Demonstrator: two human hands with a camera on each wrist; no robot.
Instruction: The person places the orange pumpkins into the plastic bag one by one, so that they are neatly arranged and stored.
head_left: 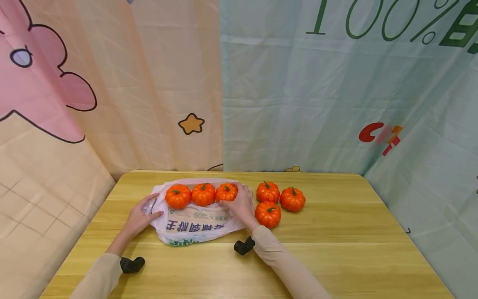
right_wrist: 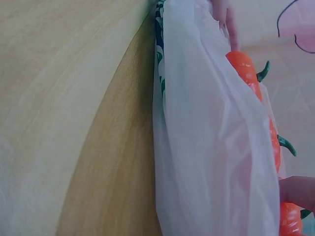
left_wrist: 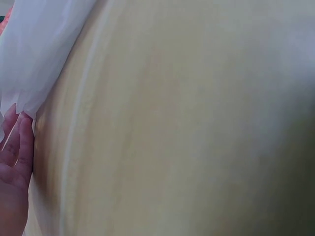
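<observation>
A white plastic bag (head_left: 198, 232) with printed lettering lies on the table, and three small orange pumpkins stand in a row on it: a left pumpkin (head_left: 178, 197), a middle pumpkin (head_left: 203, 194) and a right pumpkin (head_left: 226, 192). My right hand (head_left: 240, 204) holds the right pumpkin between thumb and fingers; the thumb (right_wrist: 297, 191) shows beside it in the right wrist view. At the bag's left edge rests my left hand (head_left: 139, 216), thumb and forefinger spread apart. In the left wrist view its fairly straight fingers (left_wrist: 24, 142) touch the bag (left_wrist: 39, 54).
Right of the bag, three more pumpkins sit close together: a rear one (head_left: 267, 192), a right one (head_left: 293, 199) and a front one (head_left: 267, 214). The wooden table (head_left: 347, 232) ends at printed curtains (head_left: 291, 104) behind. Black devices (head_left: 132, 265) are worn on both wrists.
</observation>
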